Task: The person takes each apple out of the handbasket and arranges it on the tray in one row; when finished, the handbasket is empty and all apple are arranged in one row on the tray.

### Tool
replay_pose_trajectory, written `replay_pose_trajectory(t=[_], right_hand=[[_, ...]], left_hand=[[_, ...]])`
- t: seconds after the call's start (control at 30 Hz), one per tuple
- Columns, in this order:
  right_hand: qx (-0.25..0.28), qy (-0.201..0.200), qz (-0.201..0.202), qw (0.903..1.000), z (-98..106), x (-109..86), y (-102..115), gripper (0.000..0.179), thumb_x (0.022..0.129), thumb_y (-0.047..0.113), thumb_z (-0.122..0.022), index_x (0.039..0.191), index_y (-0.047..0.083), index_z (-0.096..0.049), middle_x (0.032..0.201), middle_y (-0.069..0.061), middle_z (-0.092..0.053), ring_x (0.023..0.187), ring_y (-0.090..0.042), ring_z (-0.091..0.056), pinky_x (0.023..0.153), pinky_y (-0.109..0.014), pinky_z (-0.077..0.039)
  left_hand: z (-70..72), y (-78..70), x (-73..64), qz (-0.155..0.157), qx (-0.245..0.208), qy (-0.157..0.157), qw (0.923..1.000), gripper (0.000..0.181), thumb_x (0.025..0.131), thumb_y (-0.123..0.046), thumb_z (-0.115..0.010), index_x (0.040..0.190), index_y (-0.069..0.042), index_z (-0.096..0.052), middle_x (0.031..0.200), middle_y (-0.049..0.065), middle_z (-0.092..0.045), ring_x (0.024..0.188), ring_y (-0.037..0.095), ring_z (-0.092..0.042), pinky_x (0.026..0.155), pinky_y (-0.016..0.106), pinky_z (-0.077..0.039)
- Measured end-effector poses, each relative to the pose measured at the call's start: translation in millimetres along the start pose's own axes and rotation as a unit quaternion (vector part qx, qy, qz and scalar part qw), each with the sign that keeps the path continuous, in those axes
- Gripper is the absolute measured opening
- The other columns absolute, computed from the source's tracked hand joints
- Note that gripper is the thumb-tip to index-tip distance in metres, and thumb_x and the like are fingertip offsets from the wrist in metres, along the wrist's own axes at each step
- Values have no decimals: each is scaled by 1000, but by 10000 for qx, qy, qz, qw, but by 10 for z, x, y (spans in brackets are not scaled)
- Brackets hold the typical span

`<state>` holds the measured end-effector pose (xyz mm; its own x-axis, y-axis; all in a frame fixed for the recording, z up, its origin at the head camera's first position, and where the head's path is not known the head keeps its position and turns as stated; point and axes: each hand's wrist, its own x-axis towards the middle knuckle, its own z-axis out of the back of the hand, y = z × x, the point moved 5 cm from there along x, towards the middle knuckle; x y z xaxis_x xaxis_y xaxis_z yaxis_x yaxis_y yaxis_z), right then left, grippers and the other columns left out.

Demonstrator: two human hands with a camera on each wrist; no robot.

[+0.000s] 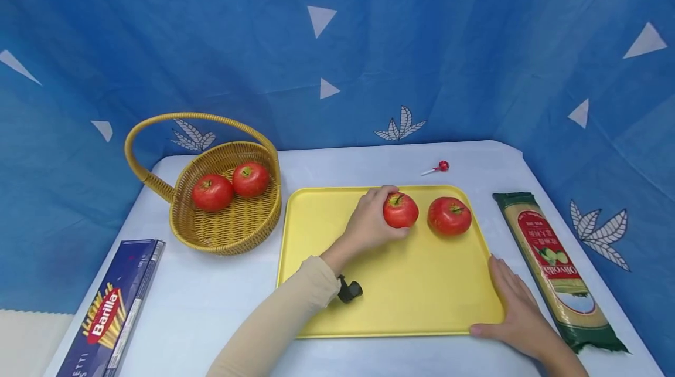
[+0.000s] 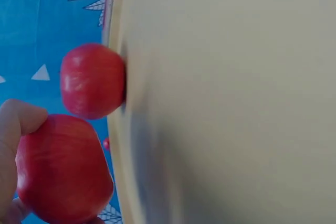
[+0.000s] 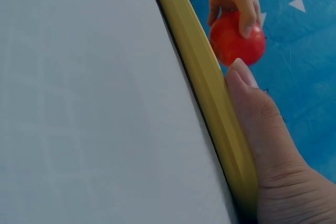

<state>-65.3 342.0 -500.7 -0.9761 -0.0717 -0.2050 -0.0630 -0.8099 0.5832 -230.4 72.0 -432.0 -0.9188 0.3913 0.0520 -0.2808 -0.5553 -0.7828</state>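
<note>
My left hand (image 1: 371,221) grips a red apple (image 1: 399,210) from its left side, thumb below and fingers around the far side. In the left wrist view the held apple (image 2: 65,169) shows raised over the tray surface. A second red apple (image 1: 449,216) sits just right of it, on the yellow tray (image 1: 411,295). At the tray's near right corner rests my right hand (image 1: 519,312), fingers extended along the right edge. Its thumb (image 3: 262,124) lies against the rim in the right wrist view.
A wicker basket (image 1: 227,245) with two red apples stands back left. The Barilla spaghetti box (image 1: 111,312) lies at the left, the green-ended noodle pack (image 1: 559,265) at the right. Behind the tray is a red lollipop (image 1: 442,166). A blue curtain (image 1: 337,72) closes the back.
</note>
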Motion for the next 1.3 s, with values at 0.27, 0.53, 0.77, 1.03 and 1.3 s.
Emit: replay_pose_trajectory(t=[0.27, 0.53, 0.77, 1.03, 1.3], right_hand=[[-50, 21, -80, 10000, -11, 3, -10, 137, 70, 55, -83, 157, 12, 14, 164, -25, 8, 150, -47, 12, 117, -49, 27], [-20, 49, -133, 9999, -23, 6, -18, 136, 71, 54, -83, 157, 13, 14, 164, -25, 9, 150, -47, 12, 117, -50, 26], [-56, 28, -132, 9999, -19, 1, -8, 137, 70, 54, -83, 157, 11, 14, 164, -25, 9, 150, -47, 12, 117, -51, 26], [-67, 47, -112, 9999, -19, -2, 4, 137, 71, 54, -83, 157, 12, 15, 164, -24, 11, 150, -46, 14, 117, -50, 27], [-116, 34, -62, 9999, -13, -6, 9, 137, 71, 54, -83, 157, 12, 15, 164, -24, 11, 151, -45, 14, 117, -48, 28]], left_hand=[[-130, -18, 127, 182, 300, -73, 9994, 80, 71, -32, -85, 140, -27, -46, 129, 4, -51, 116, 21, -47, 76, 29, -55], [-194, 0, 144, 274, 398, -83, 9988, 82, 71, -30, -86, 142, -27, -45, 131, 5, -50, 116, 20, -46, 76, 29, -55], [-240, 14, 128, 264, 391, -4, 9989, 85, 72, -27, -85, 145, -26, -42, 136, 5, -48, 119, 21, -44, 78, 28, -54], [-269, 22, 116, 282, 332, 57, 9990, 93, 72, -26, -86, 150, -23, -35, 143, 6, -43, 124, 21, -42, 83, 29, -55], [-221, 58, 83, 206, 353, 223, 9989, 100, 70, -30, -88, 152, -28, -31, 149, 4, -37, 128, 22, -43, 88, 34, -55]])
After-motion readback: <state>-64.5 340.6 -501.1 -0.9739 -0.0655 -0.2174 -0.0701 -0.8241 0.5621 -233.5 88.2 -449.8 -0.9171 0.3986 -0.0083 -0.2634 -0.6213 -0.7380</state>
